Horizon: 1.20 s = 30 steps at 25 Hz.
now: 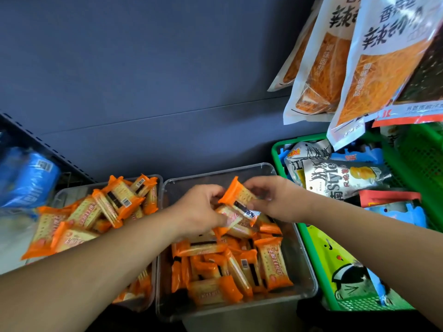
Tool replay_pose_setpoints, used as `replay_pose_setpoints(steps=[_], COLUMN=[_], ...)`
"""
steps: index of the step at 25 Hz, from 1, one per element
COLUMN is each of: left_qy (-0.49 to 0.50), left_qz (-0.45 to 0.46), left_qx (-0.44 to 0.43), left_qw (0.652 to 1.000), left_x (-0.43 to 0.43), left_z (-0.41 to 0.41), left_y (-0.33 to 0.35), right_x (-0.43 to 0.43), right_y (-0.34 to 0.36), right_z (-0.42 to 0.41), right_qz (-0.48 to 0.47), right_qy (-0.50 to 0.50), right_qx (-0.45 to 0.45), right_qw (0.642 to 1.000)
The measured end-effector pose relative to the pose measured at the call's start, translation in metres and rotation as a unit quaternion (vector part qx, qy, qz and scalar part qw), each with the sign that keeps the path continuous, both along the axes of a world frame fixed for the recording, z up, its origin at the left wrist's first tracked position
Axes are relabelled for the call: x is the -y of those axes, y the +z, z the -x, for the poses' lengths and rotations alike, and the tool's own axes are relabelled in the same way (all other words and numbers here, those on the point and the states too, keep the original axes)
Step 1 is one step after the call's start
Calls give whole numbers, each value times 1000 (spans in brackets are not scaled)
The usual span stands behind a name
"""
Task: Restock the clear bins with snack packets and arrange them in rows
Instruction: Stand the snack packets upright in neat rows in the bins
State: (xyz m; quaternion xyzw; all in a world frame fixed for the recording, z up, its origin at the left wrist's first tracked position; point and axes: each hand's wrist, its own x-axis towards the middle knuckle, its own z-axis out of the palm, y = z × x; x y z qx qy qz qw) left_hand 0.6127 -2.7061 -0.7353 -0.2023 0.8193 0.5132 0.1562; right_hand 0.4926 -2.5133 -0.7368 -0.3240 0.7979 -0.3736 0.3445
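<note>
Both hands meet over the far half of the right clear bin [215, 174]. The left hand [199, 209] and right hand [278, 200] have their fingers curled onto an orange cracker packet [236, 191], held tilted between them just above the heap. Restocking looks largely done to me: this bin and the left clear bin [79, 186], out beyond the left fingers, both hold plenty. The rows are barely begun. Packets beneath and nearer than the fingers lie jumbled, with only a few standing on edge.

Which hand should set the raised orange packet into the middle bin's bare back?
Probably the right hand: its fingers pinch the raised packet near the bare back of the middle bin; the left hand grips lower packets.
</note>
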Motion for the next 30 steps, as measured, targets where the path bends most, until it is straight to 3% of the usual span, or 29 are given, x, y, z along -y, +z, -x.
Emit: replay_pose_setpoints(steps=[3,6,9,14,19,30], left_qy=[83,182,205,195,188,170], left_qz=[46,-20,-106,-162,-143,-147], left_qx=[21,-15,-61,-76,-59,-49], left_qw=[995,983,971,964,970,973], left_x=[10,9,-9,-22,-15,-8], left_z=[0,5,12,16,14,14], left_y=[5,12,20,27,27,27], right_x=[-5,-4,5,9,-4,-7], right_y=[3,7,10,22,17,11], right_z=[1,3,-3,-1,6,12], right_qz=[18,5,31,113,113,90], right_qy=[-110,-190,-191,-180,-247,-274], right_qx=[5,43,143,269,163,190], right_qw=[994,981,971,939,949,938])
